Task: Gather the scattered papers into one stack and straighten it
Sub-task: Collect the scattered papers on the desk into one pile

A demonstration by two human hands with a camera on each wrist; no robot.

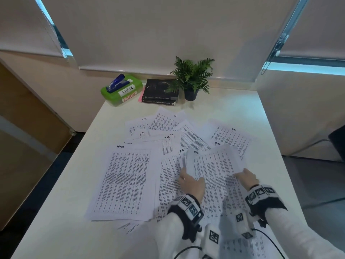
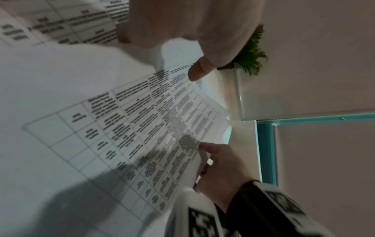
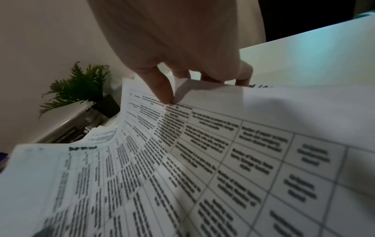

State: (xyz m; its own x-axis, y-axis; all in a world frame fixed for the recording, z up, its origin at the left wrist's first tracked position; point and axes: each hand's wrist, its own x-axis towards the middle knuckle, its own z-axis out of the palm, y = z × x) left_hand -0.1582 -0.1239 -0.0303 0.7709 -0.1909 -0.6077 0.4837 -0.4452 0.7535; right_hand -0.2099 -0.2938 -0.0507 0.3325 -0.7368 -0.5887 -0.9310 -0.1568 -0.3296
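Printed table sheets lie fanned over the white table. A thicker pile headed ADMIN lies at the left, and loose sheets overlap further back and to the right. Both hands hold one sheet lifted and bowed above the spread. My left hand pinches its left edge, thumb on top. At the right edge, my right hand has its thumb on the printed face and its fingers curled under. The same sheet fills both wrist views.
At the back of the table stand a green box with a blue stapler on it, two stacked dark books and a potted fern. More sheets lie near the front edge. The table drops off at left and right.
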